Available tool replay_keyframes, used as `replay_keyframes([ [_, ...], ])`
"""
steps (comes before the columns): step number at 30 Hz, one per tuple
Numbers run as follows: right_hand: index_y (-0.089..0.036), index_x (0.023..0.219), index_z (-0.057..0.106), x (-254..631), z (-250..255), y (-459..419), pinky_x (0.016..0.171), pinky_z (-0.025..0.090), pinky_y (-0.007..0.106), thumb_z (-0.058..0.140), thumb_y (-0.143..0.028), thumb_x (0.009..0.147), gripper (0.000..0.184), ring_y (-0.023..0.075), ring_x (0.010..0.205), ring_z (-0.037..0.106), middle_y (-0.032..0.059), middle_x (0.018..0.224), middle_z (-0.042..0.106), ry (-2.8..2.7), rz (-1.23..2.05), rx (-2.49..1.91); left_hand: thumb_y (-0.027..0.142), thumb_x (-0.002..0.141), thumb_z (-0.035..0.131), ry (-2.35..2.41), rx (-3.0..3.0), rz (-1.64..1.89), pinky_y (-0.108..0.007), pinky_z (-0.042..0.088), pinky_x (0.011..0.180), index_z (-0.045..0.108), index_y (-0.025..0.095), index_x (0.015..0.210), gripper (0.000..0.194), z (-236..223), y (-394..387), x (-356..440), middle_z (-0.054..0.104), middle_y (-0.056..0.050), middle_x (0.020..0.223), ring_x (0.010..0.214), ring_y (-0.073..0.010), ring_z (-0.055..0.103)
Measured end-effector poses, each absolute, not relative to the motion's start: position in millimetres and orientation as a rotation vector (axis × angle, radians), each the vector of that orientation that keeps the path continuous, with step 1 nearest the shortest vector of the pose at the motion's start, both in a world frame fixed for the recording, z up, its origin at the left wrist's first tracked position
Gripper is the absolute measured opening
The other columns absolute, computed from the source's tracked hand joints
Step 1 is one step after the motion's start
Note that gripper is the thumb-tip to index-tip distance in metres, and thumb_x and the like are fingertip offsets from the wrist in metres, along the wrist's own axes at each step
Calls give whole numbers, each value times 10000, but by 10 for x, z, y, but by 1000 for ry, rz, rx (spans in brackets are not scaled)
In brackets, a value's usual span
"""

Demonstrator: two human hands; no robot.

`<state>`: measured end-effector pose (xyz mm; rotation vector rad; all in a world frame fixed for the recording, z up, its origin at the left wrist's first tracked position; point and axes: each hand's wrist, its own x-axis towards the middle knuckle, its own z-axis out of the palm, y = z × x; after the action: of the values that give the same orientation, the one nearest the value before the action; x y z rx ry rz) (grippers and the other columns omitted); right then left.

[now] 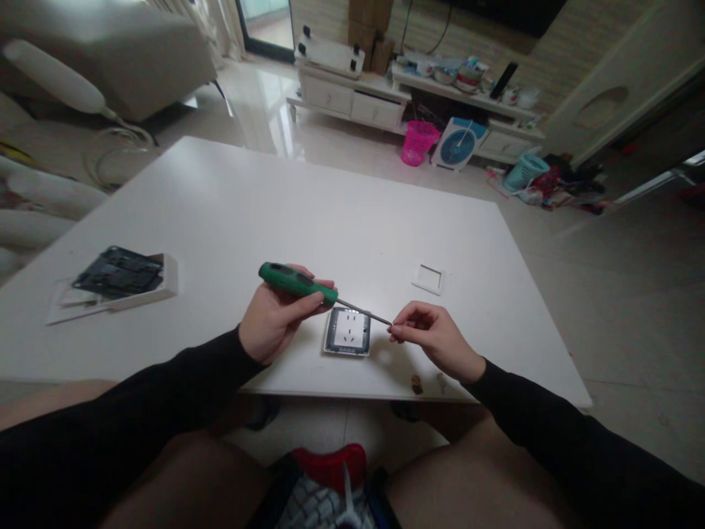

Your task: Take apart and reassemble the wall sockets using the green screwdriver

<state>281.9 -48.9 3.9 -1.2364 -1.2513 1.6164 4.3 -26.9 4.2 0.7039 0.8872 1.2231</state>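
Screwdriver [298,283] slanted from your left hand [265,327] to your right hand [439,342]

Your left hand was closed around the green handle, and your right thumb and index finger were pinched together at the tip of the shaft [363,311], on what looked like a small brassy piece [392,324], too small to name for certain. The socket plate [348,332] lay face up on the worktop [308,220], between your hands and a little nearer you than the shaft.

As a judgement, seating that piece squarely on the tip called for a still handle, a light pinch close to the end and the two kept in one line; a skewed tip could have let it slip. Fingertips held low over the worktop would have made any drop short.

Your left thumb lay along the front of the handle, with the wrist nearer you and the shaft sloping down to the right. Your right hand reached inward, its other fingers curled. Both black-sleeved forearms came in from your sides.

The white frame [419,285] lay beyond your right hand, a small brown piece [417,384] on its near side, and the dark plates [118,273] well to the left of your left hand.
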Motion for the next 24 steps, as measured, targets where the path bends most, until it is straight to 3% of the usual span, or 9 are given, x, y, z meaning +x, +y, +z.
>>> replay_keyframes([
  [6,-189,778,745,2810,48,-502,630,574,268,958,-350,728,272,147,658,727,35,716,788,-1245,1632,-1224,198,649,964,864,742,1179,-391,663,880,620,209,987,482,39,-275,29,821,-52,955,961,-243,799],
  [16,-189,786,723,2793,39,-495,612,583,248,961,-348,725,293,144,663,742,31,716,784,-1249,1629,-1210,194,628,983,831,709,1143,-309,652,850,626,184,923,462,75,-274,43,827,-48,898,919,-194,796],
  [24,-195,834,720,2798,51,-504,616,591,260,967,-351,707,319,147,659,744,19,742,776,-1252,1642,-1227,204,619,986,857,745,1160,-358,657,845,624,179,908,463,129,-290,61,822,-60,889,889,-214,792],
])
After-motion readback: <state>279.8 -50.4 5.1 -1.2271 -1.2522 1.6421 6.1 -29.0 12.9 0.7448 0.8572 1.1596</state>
